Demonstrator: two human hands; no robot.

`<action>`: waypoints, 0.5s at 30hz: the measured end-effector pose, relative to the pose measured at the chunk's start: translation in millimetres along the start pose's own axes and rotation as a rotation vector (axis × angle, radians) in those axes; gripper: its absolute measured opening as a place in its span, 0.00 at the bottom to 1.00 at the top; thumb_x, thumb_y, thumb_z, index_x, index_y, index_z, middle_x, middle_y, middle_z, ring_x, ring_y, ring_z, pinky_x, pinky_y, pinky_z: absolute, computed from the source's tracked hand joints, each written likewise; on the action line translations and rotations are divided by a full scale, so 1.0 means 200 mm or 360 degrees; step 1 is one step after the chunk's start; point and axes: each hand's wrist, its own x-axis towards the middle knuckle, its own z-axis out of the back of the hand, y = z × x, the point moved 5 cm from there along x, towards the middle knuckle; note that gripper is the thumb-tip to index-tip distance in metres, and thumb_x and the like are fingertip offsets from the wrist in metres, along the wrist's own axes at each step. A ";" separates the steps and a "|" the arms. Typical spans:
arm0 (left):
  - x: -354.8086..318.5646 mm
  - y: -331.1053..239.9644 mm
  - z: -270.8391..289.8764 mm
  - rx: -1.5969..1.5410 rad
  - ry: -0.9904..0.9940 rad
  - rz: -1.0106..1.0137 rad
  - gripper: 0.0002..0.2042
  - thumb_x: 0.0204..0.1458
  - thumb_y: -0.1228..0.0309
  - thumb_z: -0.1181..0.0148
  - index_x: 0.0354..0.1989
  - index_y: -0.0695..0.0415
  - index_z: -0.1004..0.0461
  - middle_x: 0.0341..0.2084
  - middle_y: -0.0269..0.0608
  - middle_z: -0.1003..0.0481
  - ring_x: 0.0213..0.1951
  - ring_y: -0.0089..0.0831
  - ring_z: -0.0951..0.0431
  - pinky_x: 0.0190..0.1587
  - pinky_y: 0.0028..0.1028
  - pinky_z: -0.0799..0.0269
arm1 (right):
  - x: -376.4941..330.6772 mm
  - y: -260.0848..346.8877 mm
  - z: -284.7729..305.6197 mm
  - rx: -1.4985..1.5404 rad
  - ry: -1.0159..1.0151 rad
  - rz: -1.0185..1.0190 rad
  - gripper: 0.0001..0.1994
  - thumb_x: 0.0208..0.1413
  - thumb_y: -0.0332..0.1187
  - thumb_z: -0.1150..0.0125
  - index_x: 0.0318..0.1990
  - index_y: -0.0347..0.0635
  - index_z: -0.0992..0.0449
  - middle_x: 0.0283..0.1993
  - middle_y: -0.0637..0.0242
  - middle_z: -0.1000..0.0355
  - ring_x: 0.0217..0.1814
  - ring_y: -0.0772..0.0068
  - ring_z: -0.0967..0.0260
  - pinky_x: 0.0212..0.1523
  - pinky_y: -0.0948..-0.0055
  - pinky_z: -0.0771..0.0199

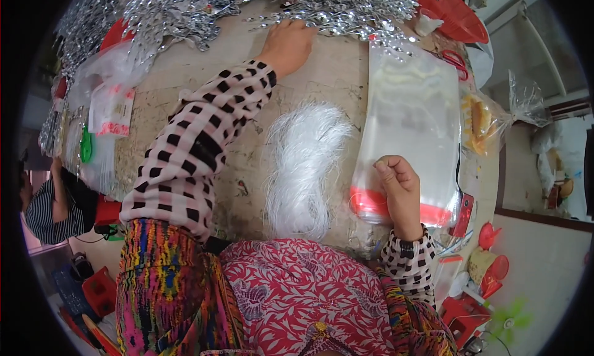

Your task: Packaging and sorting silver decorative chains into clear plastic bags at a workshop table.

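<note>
My left hand (pixel 288 46) reaches to the far side of the table, at the edge of a pile of shiny silver twisted metal pieces (pixel 352 9). Its fingers bend down among the nearest pieces, and the fingertips are hidden. Over a stack of clear plastic bags (pixel 411 108) with a red band, my right hand (pixel 401 192) is closed in a pinch. What looks like a fine thread curves just below its fingers. Between my arms lies a loose hank of white, glossy thread (pixel 306 164).
More silver pieces (pixel 173 15) heap at the far left. Beside them lie clear bags (pixel 114 108) and a green tool (pixel 85 144). Red scissors (pixel 455 64), a red basket (pixel 455 12) and a bag of yellow food (pixel 486 122) are at the right. Another person (pixel 55 207) sits at the left.
</note>
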 end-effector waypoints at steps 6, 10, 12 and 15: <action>0.21 -0.02 -0.19 0.0255 -0.0035 -0.0032 0.12 0.49 0.72 0.49 0.41 0.54 0.26 0.40 0.42 0.27 0.45 0.42 0.30 0.49 0.39 0.37 | 0.07 -0.02 0.04 -0.0025 -0.0035 -0.0008 0.04 0.59 0.29 0.47 0.36 0.39 0.30 0.26 0.81 0.37 0.22 0.93 0.50 0.22 0.89 0.50; 0.25 0.00 -0.24 0.0270 0.0070 -0.0134 0.09 0.49 0.72 0.50 0.38 0.56 0.27 0.36 0.46 0.26 0.41 0.45 0.27 0.45 0.40 0.34 | 0.10 -0.03 0.05 0.0044 0.0029 -0.0059 0.05 0.59 0.28 0.46 0.38 0.35 0.29 0.31 0.79 0.34 0.31 0.90 0.44 0.32 0.89 0.42; 0.23 0.03 -0.24 0.0151 0.0021 -0.0088 0.09 0.49 0.72 0.50 0.38 0.57 0.27 0.36 0.47 0.27 0.41 0.46 0.27 0.44 0.40 0.33 | 0.09 -0.04 0.06 0.0048 0.0014 -0.0065 0.05 0.59 0.28 0.46 0.38 0.35 0.29 0.31 0.79 0.34 0.30 0.90 0.44 0.31 0.89 0.42; 0.17 0.04 -0.23 -0.0166 -0.0020 0.0048 0.09 0.49 0.74 0.51 0.39 0.59 0.29 0.36 0.48 0.27 0.42 0.48 0.28 0.44 0.40 0.33 | 0.09 -0.03 0.06 0.0010 0.0041 0.0005 0.05 0.59 0.29 0.47 0.38 0.37 0.30 0.28 0.80 0.36 0.23 0.93 0.49 0.22 0.89 0.49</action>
